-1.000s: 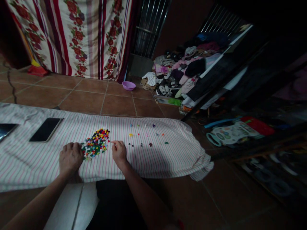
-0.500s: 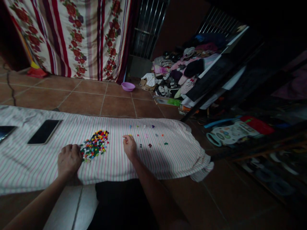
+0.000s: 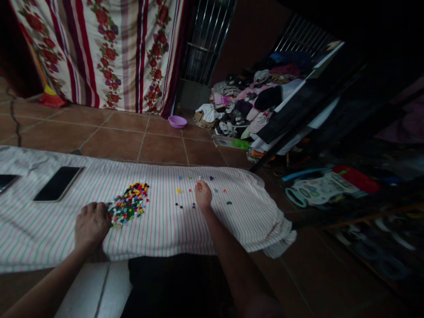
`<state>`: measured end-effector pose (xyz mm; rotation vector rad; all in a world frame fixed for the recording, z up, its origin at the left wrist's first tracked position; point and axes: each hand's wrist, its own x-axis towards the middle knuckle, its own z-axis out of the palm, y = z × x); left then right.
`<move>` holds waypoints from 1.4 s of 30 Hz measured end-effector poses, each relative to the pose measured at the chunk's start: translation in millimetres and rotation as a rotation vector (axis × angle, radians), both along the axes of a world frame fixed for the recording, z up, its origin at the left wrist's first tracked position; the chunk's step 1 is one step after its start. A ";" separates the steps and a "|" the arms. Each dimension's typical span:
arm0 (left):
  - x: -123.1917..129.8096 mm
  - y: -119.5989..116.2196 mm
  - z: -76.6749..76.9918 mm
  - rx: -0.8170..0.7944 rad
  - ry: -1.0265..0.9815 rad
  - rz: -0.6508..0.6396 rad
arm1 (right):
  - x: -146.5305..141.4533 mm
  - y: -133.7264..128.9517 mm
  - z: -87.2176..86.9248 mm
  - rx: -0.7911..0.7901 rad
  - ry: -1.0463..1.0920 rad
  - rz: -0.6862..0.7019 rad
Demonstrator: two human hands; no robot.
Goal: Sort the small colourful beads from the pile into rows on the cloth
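Note:
My right hand (image 3: 203,195) is closed in a pinch at the white group of small pieces (image 3: 199,178), with a small white piece at its fingertips. Around it, small colour-sorted groups lie spread on the striped cloth, among them yellow pieces (image 3: 179,191), purple pieces (image 3: 211,178), green pieces (image 3: 229,203) and black pieces (image 3: 179,206). My left hand (image 3: 92,224) rests palm down, fingers lying loosely on the cloth against the left edge of a heap of mixed-colour small blocks (image 3: 130,202). Its fingertips are partly hidden.
The striped cloth (image 3: 159,234) covers a low surface before me. A dark-screened phone (image 3: 58,183) lies left of the heap, and another dark device (image 3: 6,182) sits at the far left edge. Beyond are a purple basin (image 3: 177,122) and a clothes pile (image 3: 245,99) on the tiled floor.
My right hand has moved right, from beside the yellow pieces to the white group, still pinched. Black pieces it had covered now show. The left hand stays by the heap.

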<state>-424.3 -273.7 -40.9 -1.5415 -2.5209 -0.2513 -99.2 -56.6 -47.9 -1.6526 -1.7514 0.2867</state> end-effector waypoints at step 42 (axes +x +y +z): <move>-5.0 1.2 -6.4 0.111 -0.047 -0.071 | -71.3 11.3 15.0 0.063 -0.003 0.413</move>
